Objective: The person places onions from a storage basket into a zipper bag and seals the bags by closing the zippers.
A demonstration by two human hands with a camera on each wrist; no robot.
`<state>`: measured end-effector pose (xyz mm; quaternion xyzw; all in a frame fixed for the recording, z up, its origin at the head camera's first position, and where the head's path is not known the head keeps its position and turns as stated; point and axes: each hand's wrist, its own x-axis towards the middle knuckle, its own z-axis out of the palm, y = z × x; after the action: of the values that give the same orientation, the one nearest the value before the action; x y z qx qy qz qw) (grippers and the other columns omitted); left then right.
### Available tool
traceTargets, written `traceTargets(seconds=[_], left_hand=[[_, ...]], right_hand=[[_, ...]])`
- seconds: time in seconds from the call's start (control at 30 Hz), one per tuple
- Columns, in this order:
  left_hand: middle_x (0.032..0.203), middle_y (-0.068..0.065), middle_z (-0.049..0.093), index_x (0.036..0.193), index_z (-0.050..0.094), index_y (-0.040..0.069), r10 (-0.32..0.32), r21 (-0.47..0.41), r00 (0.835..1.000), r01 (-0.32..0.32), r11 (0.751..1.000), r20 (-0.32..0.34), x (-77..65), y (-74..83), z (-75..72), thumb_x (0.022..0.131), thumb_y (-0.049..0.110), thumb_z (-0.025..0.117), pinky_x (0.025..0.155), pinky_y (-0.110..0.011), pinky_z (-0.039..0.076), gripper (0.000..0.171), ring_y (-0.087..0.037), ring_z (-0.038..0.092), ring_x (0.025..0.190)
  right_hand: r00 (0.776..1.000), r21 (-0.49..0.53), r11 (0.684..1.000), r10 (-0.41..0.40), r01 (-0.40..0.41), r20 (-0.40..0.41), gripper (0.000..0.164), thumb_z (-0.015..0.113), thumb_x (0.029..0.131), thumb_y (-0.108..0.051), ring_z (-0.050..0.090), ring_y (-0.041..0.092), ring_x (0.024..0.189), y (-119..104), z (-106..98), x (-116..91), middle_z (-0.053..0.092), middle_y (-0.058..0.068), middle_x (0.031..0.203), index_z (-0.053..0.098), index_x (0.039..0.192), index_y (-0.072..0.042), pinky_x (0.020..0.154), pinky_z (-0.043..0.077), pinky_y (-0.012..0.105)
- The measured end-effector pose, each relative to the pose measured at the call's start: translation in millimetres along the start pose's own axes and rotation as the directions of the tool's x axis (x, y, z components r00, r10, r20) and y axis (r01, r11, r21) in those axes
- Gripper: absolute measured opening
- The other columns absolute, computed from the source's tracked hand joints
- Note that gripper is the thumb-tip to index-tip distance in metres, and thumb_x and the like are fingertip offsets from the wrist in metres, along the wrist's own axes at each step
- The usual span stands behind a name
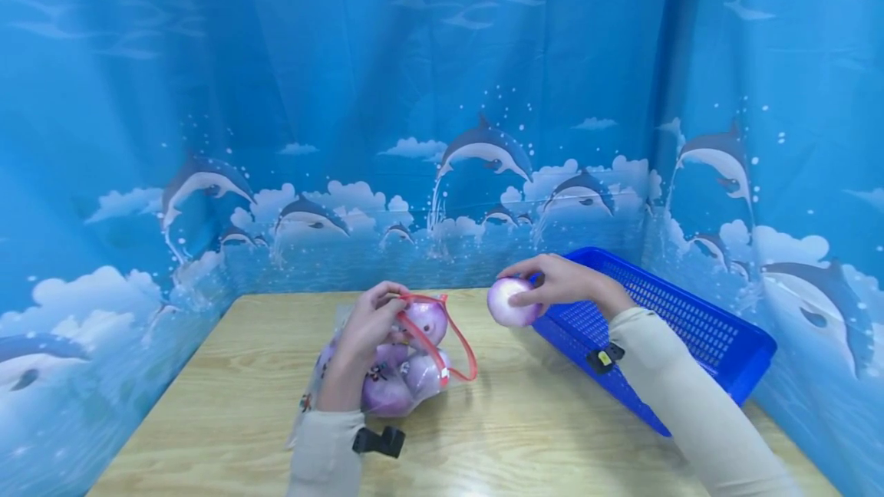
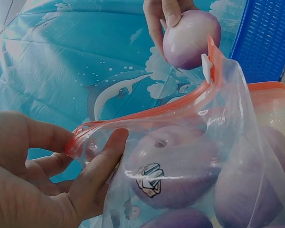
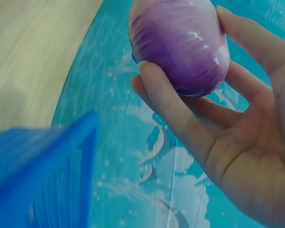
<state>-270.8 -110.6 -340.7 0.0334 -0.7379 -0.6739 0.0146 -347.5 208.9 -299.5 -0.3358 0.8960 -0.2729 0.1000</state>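
Observation:
A clear zip bag [image 2: 237, 123] with a red-orange zip edge holds several purple-white onions [image 1: 387, 392] on the table. My left hand [image 1: 368, 328] pinches the bag's rim at its left side, and the mouth stands open in a loop. In the left wrist view, thumb and fingers grip the zip edge, and an onion [image 2: 175, 166] shows through the printed plastic. My right hand [image 1: 559, 282] holds one purple-white onion [image 3: 180, 45] between thumb and fingers. That onion is in the air, right of the bag and by the near-left rim of the blue basket [image 1: 749, 355].
The basket stands slanted on the right of the wooden table [image 1: 511, 436], partly under the right forearm. Behind the table hangs a blue curtain [image 1: 387, 98] printed with dolphins. Each wrist carries a small black camera mount [image 1: 380, 442].

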Motion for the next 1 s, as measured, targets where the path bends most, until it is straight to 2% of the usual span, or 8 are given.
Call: traceTargets(seconds=[0.23,0.4,0.77,1.0], left_hand=[[0.115,-0.016,0.067,0.114,0.065,0.007,-0.003,-0.002,1.0,0.003,1.0,0.0,1.7,0.5,-0.3,0.104,0.007,0.053,0.058,-0.026,0.058,0.015,-0.017,0.061,0.068],[0.115,-0.016,0.067,0.114,0.064,0.007,-0.006,-0.005,1.0,0.006,1.0,0.001,1.0,1.4,-0.3,0.104,0.007,0.053,0.058,-0.026,0.058,0.015,-0.017,0.06,0.069],[0.114,-0.017,0.067,0.111,0.064,0.005,0.006,-0.004,1.0,-0.006,1.0,0.013,-0.6,0.5,1.2,0.104,0.006,0.053,0.057,-0.025,0.056,0.014,-0.016,0.058,0.066],[0.11,-0.016,0.067,0.109,0.065,0.005,0.021,-0.007,1.0,-0.021,1.0,0.015,-0.1,0.0,2.0,0.103,0.006,0.053,0.058,-0.026,0.058,0.013,-0.016,0.059,0.07]], right_hand=[[1.0,0.03,1.0,-0.007,0.007,0.006,0.05,0.074,0.095,-0.035,0.068,0.022,0.104,-13.2,17.7,11.0,0.067,0.013,0.133,0.063,0.141,-0.016,0.077,0.062,0.031],[0.998,0.041,0.997,-0.064,0.063,0.013,0.05,0.073,0.096,-0.035,0.068,0.019,0.102,-19.5,35.2,19.5,0.069,0.01,0.13,0.064,0.141,-0.015,0.079,0.061,0.029],[0.99,0.083,0.987,-0.136,0.137,-0.017,0.053,0.075,0.095,-0.032,0.07,0.015,0.092,-38.9,67.9,28.1,0.071,0.012,0.129,0.06,0.144,-0.018,0.073,0.062,0.026],[0.99,0.064,0.99,-0.121,0.125,-0.068,0.054,0.073,0.096,-0.034,0.068,0.02,0.103,-51.6,88.5,25.0,0.066,0.011,0.136,0.059,0.146,-0.017,0.075,0.061,0.024]])
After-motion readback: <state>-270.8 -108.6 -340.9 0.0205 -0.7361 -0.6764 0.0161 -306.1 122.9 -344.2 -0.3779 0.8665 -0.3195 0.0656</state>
